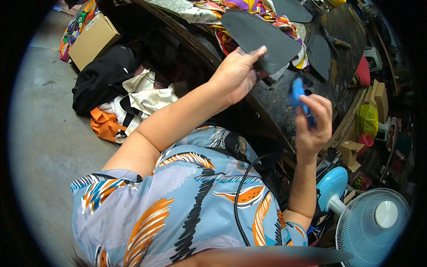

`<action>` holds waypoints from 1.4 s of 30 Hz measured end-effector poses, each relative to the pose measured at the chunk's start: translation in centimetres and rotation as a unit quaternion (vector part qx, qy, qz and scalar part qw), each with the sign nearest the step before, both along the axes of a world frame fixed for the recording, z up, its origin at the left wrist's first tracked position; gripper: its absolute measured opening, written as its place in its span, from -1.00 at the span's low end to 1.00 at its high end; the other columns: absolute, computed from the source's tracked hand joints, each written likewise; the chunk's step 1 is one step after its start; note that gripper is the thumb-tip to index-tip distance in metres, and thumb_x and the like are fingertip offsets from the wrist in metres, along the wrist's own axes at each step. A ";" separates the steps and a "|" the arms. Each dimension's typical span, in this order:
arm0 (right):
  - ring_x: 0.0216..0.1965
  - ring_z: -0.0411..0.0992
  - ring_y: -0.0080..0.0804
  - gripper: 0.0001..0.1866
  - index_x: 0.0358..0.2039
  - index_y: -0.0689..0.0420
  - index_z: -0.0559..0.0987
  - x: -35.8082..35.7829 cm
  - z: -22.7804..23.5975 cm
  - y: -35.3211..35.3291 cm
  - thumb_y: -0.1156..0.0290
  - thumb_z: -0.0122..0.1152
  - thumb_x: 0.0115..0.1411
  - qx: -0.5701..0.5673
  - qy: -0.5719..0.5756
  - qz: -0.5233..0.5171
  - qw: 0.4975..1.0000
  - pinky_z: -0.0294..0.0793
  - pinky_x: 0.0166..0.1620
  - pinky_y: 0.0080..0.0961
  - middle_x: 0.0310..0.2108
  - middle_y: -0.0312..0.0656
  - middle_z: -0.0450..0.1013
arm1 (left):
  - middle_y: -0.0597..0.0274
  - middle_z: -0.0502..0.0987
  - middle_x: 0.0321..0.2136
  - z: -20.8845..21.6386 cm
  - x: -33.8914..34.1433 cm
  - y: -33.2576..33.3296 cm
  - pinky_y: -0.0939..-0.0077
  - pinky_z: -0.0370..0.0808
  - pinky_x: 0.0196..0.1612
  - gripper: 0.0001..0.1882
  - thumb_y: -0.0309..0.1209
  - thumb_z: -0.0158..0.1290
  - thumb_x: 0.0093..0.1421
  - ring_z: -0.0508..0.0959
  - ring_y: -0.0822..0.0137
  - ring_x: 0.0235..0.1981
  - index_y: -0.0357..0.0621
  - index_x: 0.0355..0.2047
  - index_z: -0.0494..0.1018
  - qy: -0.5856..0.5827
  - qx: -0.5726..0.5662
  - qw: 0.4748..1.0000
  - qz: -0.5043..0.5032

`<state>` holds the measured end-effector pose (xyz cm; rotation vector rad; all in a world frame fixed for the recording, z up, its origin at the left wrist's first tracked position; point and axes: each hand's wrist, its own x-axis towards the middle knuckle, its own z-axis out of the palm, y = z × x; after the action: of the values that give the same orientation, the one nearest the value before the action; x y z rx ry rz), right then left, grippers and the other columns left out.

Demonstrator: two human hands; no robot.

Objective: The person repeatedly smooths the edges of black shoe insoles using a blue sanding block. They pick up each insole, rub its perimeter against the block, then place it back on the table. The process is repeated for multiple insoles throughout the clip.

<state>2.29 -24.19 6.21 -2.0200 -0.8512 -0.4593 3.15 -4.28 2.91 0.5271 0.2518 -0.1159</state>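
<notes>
My left hand (238,73) is closed on a dark grey sole-shaped piece (262,40), with the thumb on top and the fingers underneath. Small marks like stitches run along the piece's far edge. To the right, my right hand (315,120) grips a small bright blue tool (296,92) between thumb and fingers; its kind is unclear. The blue tool is raised apart from the sole piece. Below the sole piece lies a crumpled multicoloured cloth (218,33). A second dark grey sole piece (319,58) rests on the dark worktable (275,107), and another (292,10) lies at the far side.
A hammer (338,42) lies at the table's right. Beyond it are cardboard boxes (379,100) and a yellow bag (367,119). A white and blue fan (372,227) stands at lower right. Piled cloths (144,95), a black bag (104,78) and a carton (93,42) are at left.
</notes>
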 end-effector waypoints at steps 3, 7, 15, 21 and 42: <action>-0.16 0.39 -0.40 -0.76 -0.25 0.18 0.58 0.4 0.2 -0.9 0.67 0.19 0.02 0.075 0.077 -0.068 0.992 0.34 -0.04 -0.49 -0.25 -0.21 0.42 | -0.19 0.46 -0.12 0.2 0.5 0.6 0.30 0.51 0.01 -0.50 -0.13 -0.17 0.35 0.51 0.09 -0.06 -0.43 0.00 0.27 0.050 -0.032 0.984 -0.167; -0.11 0.35 -0.43 -0.76 -0.21 0.20 0.56 0.3 0.1 -2.1 0.63 0.19 0.06 0.103 0.100 -0.087 0.986 0.27 0.05 -0.49 -0.22 -0.22 0.40 | -0.13 0.56 -0.26 0.7 -0.8 2.4 0.40 0.60 -0.27 -0.46 -0.13 -0.02 0.28 0.62 0.21 -0.35 -0.43 0.00 0.32 -0.040 0.181 0.879 -0.439; -0.11 0.34 -0.44 -0.76 -0.19 0.19 0.54 0.0 -0.1 -3.0 0.61 0.16 0.09 0.109 0.128 -0.095 0.981 0.25 0.05 -0.50 -0.21 -0.24 0.39 | 0.09 0.41 -0.06 -1.0 4.7 6.2 0.16 0.31 0.05 -0.43 -0.08 0.23 -0.02 0.37 0.06 -0.02 -0.09 -0.04 0.45 -0.203 0.899 0.310 0.234; -0.12 0.35 -0.44 -0.78 -0.20 0.19 0.54 -0.2 0.0 -2.6 0.58 0.17 0.10 0.117 0.153 -0.079 0.978 0.27 0.04 -0.50 -0.20 -0.23 0.40 | 0.09 0.41 -0.10 -2.7 6.0 6.5 0.14 0.32 0.00 -0.49 -0.04 0.21 -0.01 0.36 0.09 -0.02 -0.03 -0.10 0.49 -0.183 0.917 0.331 0.125; -0.12 0.36 -0.44 -0.77 -0.20 0.20 0.54 -0.4 0.0 -2.8 0.57 0.18 0.09 0.101 0.148 -0.086 0.980 0.29 0.03 -0.51 -0.20 -0.22 0.41 | 0.26 0.45 -0.15 -0.6 6.8 5.3 0.09 0.28 -0.05 -0.50 -0.07 0.28 -0.10 0.37 0.21 -0.01 0.02 -0.16 0.52 -0.193 0.930 0.309 0.042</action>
<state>1.93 -26.98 6.21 -1.9183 -0.4333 -0.3153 9.96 0.97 2.35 2.9168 -0.2456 0.5610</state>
